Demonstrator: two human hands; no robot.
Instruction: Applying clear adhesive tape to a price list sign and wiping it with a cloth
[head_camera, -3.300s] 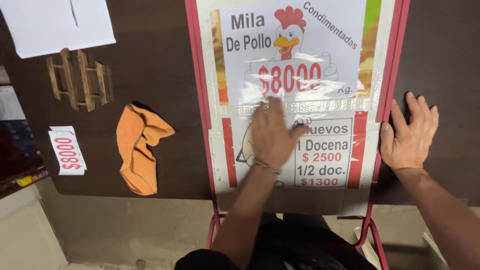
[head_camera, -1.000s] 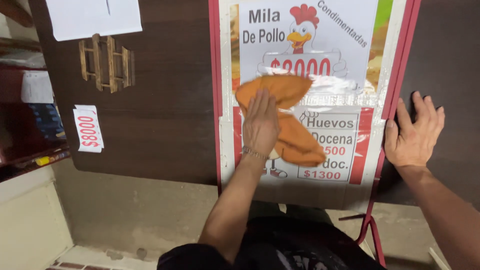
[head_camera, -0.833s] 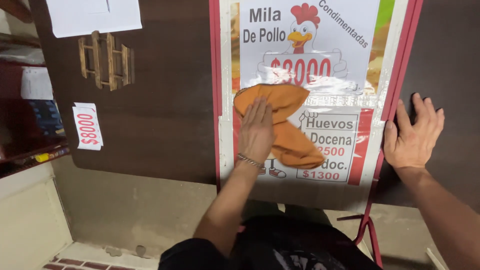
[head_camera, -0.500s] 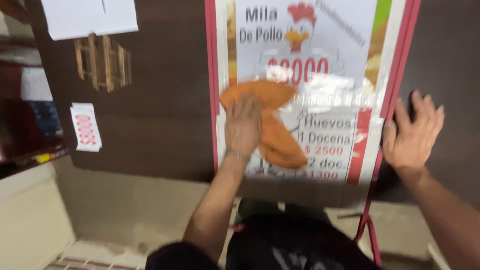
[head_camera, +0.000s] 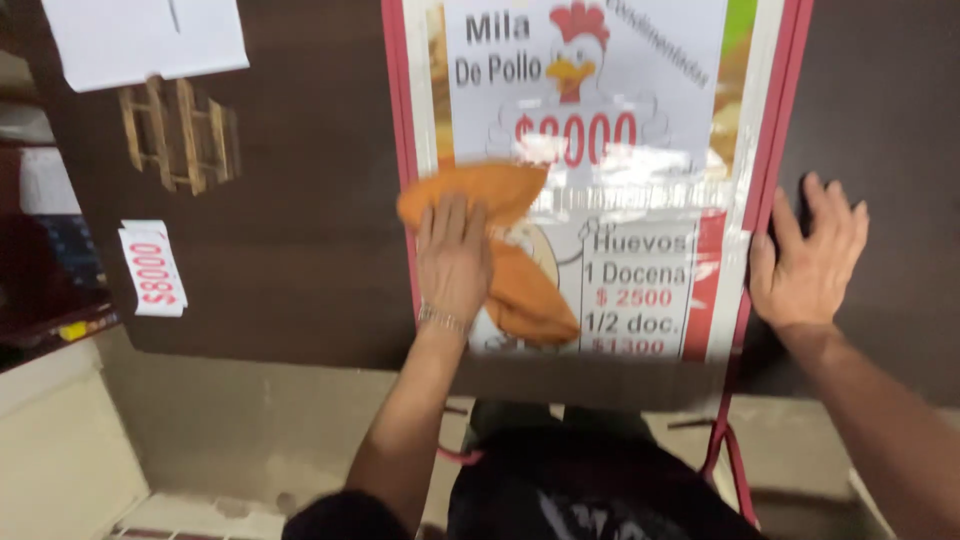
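Left hand: While it lies flat with the fingers stretched out, the left hand (head_camera: 455, 255) presses down on the orange cloth (head_camera: 500, 245); it is not clenched around the cloth, only laid on top of it, and a thin bracelet shows at the wrist.
Orange cloth: it lies crumpled on the left part of the sign (head_camera: 610, 170), one fold spread above the fingers and another trailing down to the right of the palm, touching the glossy surface.
Right hand: the right hand (head_camera: 808, 262) is open with the fingers spread, resting flat at the right edge of the sign, over the red frame (head_camera: 775, 120) and partly on the dark table (head_camera: 300, 220); it grasps nothing.
Sign: a laminated poster with a cartoon chicken, printed prices and red borders, lying face up on the table, its lower edge at the table's near edge; light glares off the plastic across the middle.
Table: dark brown wood, filling most of the view.
Other things: a white sheet of paper (head_camera: 145, 40) at the top left, a small wooden rack (head_camera: 180, 135) just below it, and a small white price tag (head_camera: 152, 268) near the table's left edge, all well apart from both hands.
Below: a pale floor and the person's dark clothing.
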